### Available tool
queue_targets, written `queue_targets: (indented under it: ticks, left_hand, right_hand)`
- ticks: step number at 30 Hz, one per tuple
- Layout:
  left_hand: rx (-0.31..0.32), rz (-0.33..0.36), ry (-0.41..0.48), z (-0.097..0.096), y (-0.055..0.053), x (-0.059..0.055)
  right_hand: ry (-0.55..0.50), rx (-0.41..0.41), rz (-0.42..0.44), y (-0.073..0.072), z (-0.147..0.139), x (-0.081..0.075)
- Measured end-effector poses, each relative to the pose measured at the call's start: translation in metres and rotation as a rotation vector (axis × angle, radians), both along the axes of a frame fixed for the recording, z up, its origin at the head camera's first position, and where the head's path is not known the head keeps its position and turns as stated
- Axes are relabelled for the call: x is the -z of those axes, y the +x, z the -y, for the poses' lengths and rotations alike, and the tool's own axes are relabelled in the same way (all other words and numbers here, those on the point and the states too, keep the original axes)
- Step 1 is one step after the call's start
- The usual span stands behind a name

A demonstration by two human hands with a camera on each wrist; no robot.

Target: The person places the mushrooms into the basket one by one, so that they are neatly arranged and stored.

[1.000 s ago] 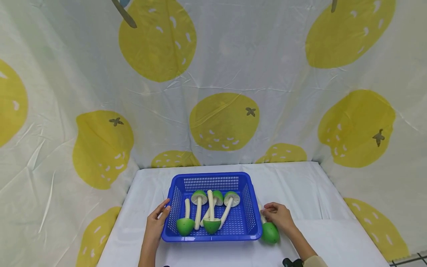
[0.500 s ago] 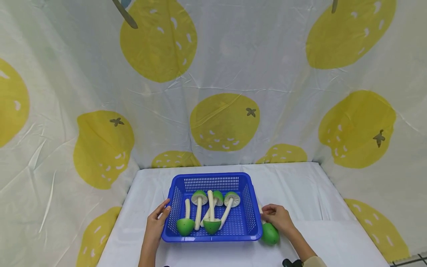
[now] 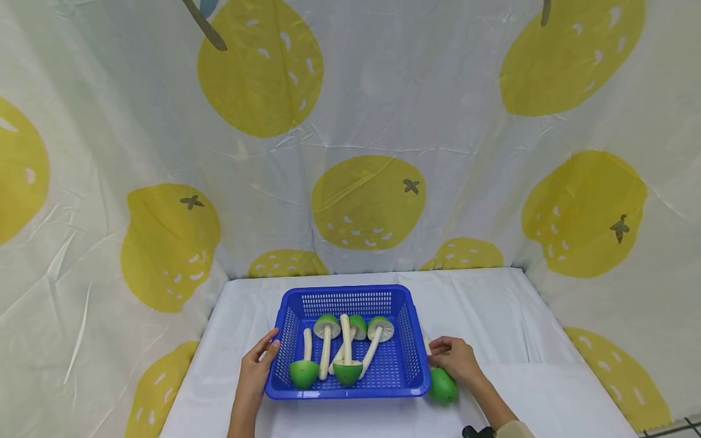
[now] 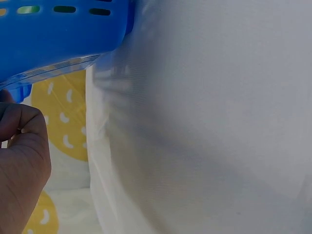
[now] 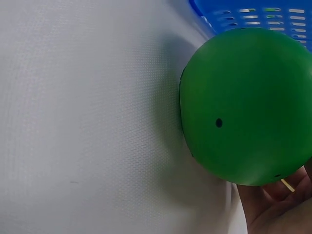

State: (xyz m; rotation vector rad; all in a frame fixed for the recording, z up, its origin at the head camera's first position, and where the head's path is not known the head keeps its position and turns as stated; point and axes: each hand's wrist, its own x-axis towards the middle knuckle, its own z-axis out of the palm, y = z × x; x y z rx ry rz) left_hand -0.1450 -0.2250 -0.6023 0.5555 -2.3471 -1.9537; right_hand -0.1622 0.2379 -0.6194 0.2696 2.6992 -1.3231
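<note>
A blue plastic basket [image 3: 347,393] holds several toy mushrooms with green caps and pale stems, one being the front-left mushroom [image 3: 304,373]. My left hand [image 3: 255,367] holds the basket's left rim, thumb and fingers at its edge; in the left wrist view the hand [image 4: 22,156] shows bent fingers beside the blue wall. Outside the basket's right side, my right hand [image 3: 456,360] grips the stem of another toy mushroom [image 3: 442,385], its cap toward me. That green cap [image 5: 248,107] fills much of the right wrist view and hides most of the fingers.
White cloth [image 3: 482,310] covers the table. A hanging sheet printed with yellow lemons [image 3: 368,201] encloses the back and both sides. The basket's right wall stands close beside the outer mushroom.
My right fingers have shifted slightly down along the mushroom's stem toward its cap. The left hand, the basket and the mushrooms inside stay where they were.
</note>
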Motion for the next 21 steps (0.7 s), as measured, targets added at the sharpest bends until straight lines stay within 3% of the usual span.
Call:
queue_targets:
  ticks: [7, 15, 21]
  left_hand:
    - [0.009, -0.007, -0.005, -0.001, 0.0007, -0.0001]
    - [0.019, 0.0, -0.027, 0.0024, 0.0016, -0.003]
    - [0.016, 0.009, -0.018, 0.0011, 0.0017, -0.0025]
  right_hand:
    - [0.011, 0.022, -0.025, 0.004, -0.0058, 0.0004]
    - [-0.129, 0.058, -0.043, 0.0056, -0.0057, 0.0051]
    - [-0.129, 0.083, -0.067, 0.0046, -0.0102, -0.0015]
